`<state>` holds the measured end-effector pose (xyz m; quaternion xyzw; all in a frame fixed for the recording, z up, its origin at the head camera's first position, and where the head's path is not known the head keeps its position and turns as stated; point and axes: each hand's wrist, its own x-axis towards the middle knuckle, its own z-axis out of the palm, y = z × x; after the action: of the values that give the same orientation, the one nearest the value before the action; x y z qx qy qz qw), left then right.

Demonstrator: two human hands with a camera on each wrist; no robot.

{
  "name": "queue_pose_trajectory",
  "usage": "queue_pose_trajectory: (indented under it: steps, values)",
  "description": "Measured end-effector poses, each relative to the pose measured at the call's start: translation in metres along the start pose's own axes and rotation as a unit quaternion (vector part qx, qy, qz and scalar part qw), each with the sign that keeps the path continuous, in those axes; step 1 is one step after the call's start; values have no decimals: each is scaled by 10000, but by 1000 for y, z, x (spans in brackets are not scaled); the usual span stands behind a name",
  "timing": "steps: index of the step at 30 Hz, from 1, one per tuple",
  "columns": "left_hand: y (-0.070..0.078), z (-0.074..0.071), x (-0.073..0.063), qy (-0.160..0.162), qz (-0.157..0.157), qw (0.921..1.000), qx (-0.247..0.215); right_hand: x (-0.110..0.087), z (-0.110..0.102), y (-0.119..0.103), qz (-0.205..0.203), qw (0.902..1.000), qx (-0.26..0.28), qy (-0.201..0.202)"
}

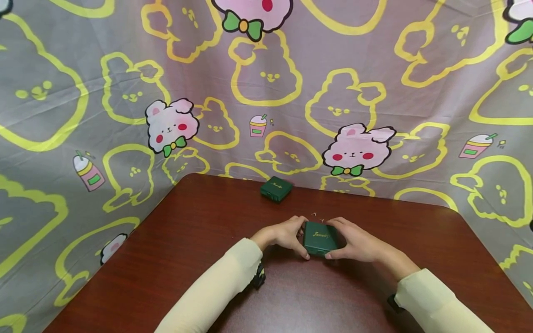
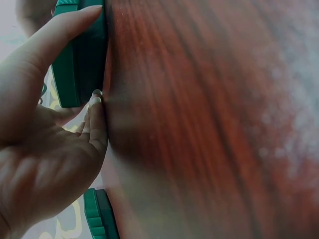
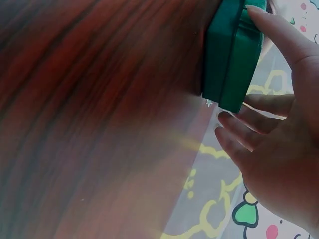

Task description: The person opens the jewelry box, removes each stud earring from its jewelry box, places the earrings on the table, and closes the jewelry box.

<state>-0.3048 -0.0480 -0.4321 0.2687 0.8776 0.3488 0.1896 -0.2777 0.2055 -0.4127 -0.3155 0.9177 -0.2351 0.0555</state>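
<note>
A green jewelry box (image 1: 319,237) with gold lettering on its lid sits closed on the brown table between both hands. My left hand (image 1: 287,236) holds its left side, thumb at the front corner and fingers toward the back; the left wrist view shows that thumb along the green box wall (image 2: 67,79). From the right, my right hand (image 1: 356,240) holds it too, with its thumb at the front clasp in the right wrist view and its other fingers (image 3: 239,129) behind the box. Two tiny pale earring-like pieces (image 1: 318,217) lie just beyond the box.
A second green jewelry box (image 1: 276,189), also closed, stands farther back near the table's rear edge. Behind and to the left of the wooden table (image 1: 187,231) hangs a grey-pink cartoon-print cloth (image 1: 287,115).
</note>
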Motion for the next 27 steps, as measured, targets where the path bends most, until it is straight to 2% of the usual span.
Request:
queue_pose_trajectory:
  steps: [13,21,27]
  values:
    - [2,1,-1,45,-31,10000,17,1,2,4,-18,9999,101,-42]
    - [5,1,-1,82,-82,9991,413,1,1,1,-36,10000,31,-56]
    - [5,3,-1,137,-103,9988,460,0,3,-1,-92,9999,-95,-58]
